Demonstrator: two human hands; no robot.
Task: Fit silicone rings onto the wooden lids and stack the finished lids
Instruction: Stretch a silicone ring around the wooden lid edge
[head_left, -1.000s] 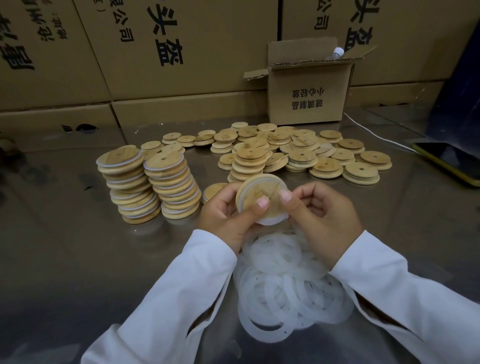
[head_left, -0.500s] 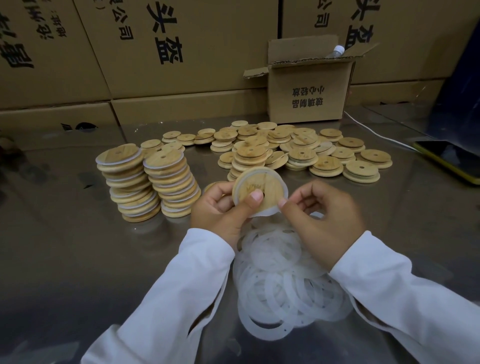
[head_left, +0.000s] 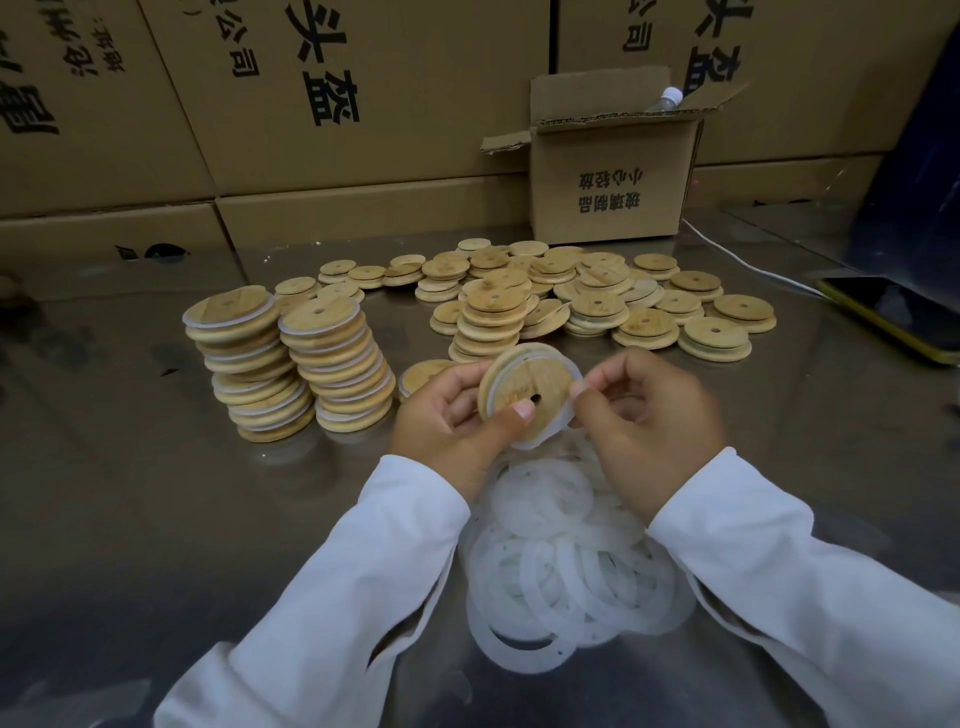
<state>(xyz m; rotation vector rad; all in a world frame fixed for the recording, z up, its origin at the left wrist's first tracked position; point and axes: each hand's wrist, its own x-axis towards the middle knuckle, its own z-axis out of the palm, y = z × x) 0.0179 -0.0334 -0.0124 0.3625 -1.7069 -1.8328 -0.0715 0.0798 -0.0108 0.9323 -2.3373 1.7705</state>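
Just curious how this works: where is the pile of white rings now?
Head view, lower centre: the pile of silicone rings lies on the metal table, just below the left hand gripping a wooden lid and the right hand pinching its ring.

Printed upside-down on sm. open box (head_left: 613, 156): "玻璃制品", "小心轻放"; on lg. cartons (head_left: 415, 104) behind, tilted: "头盔", "公司".

The bare left hand (head_left: 451, 427) and right hand (head_left: 655, 434) show short plain nails, and just behind their wrists begin the loose white left sleeve (head_left: 337, 597) and right sleeve (head_left: 779, 582).
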